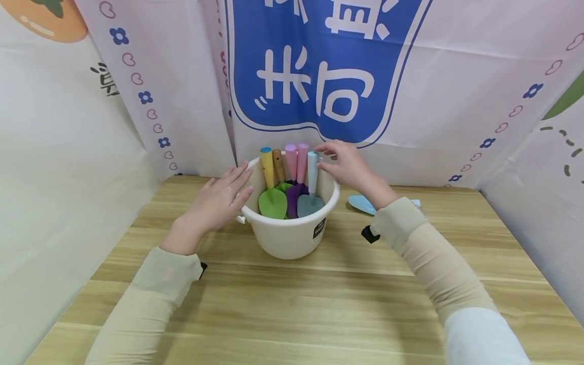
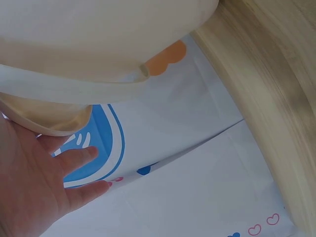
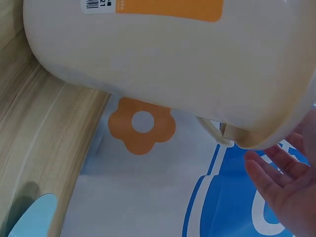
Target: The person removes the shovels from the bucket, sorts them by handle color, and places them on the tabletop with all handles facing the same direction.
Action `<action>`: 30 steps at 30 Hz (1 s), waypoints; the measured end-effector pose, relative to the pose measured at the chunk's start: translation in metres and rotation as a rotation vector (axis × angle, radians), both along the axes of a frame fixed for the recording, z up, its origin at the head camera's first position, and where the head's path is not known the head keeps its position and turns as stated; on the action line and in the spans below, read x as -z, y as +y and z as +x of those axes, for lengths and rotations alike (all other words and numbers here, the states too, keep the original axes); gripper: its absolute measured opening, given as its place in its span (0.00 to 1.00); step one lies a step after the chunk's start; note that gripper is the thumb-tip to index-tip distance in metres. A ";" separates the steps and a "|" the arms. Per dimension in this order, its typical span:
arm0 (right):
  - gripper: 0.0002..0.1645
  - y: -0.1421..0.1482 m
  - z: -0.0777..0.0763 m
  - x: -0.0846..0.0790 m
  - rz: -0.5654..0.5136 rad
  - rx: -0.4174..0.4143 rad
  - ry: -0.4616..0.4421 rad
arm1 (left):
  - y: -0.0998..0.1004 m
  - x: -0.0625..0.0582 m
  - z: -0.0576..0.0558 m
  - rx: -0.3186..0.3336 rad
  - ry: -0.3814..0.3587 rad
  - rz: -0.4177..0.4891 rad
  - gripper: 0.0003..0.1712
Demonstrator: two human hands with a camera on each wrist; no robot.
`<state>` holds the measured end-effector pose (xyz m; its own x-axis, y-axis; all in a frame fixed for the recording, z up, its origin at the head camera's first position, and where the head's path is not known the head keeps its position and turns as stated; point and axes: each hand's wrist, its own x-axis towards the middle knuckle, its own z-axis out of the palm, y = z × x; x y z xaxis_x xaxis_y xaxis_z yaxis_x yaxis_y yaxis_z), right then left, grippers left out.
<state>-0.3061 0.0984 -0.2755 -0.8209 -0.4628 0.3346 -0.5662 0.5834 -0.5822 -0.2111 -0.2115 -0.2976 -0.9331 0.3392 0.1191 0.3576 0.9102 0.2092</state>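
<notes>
A white bucket (image 1: pixel 285 242) stands upright on the table, with several small trowels in it, handles up. At the front are a yellow-handled green trowel (image 1: pixel 272 204) and a grey-bladed trowel (image 1: pixel 311 206) with a light-blue handle. Behind them show pink handles (image 1: pixel 291 161) over purple blades and a brown handle (image 1: pixel 279 165). My left hand (image 1: pixel 218 198) is at the bucket's left rim, fingers stretched out and spread in the left wrist view. By the right rim, my right hand (image 1: pixel 348 163) has loosely bent fingers close beside the light-blue handle.
Behind my right forearm, a light-blue trowel (image 1: pixel 360 204) lies on the wooden table (image 1: pixel 283 314), partly hidden by the sleeve. Printed white cloth (image 1: pixel 438 111) with a blue sign hangs close behind the bucket and along both sides.
</notes>
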 end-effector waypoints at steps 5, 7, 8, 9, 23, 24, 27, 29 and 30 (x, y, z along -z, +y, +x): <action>0.22 -0.006 -0.002 0.001 0.027 0.015 0.008 | -0.001 -0.001 0.001 0.000 -0.006 0.002 0.38; 0.21 -0.008 -0.002 0.002 0.028 0.018 0.015 | -0.001 -0.001 0.001 0.001 -0.007 0.002 0.38; 0.21 -0.008 -0.001 0.002 0.025 0.020 0.021 | -0.001 -0.001 0.001 0.002 -0.008 0.002 0.38; 0.21 -0.009 -0.001 0.003 0.021 0.020 0.027 | -0.001 -0.001 0.001 0.002 -0.007 0.002 0.38; 0.15 -0.009 0.011 0.009 -0.102 -0.045 0.081 | -0.002 0.000 0.001 0.006 -0.005 0.012 0.38; 0.15 -0.009 0.012 0.009 -0.113 -0.056 0.074 | -0.002 0.000 0.001 0.006 -0.005 0.012 0.38; 0.16 -0.010 0.014 0.009 -0.160 -0.093 0.025 | -0.002 0.000 0.000 0.009 -0.005 0.013 0.38; 0.16 -0.010 0.015 0.009 -0.188 -0.109 -0.011 | -0.002 0.000 0.000 0.010 -0.007 0.014 0.38; 0.16 -0.010 0.015 0.009 -0.202 -0.112 -0.032 | -0.002 0.000 0.000 0.011 -0.008 0.014 0.38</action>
<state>-0.2906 0.0879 -0.2843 -0.7801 -0.4777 0.4041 -0.6000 0.3882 -0.6995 -0.2110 -0.2135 -0.2978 -0.9301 0.3483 0.1164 0.3662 0.9031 0.2244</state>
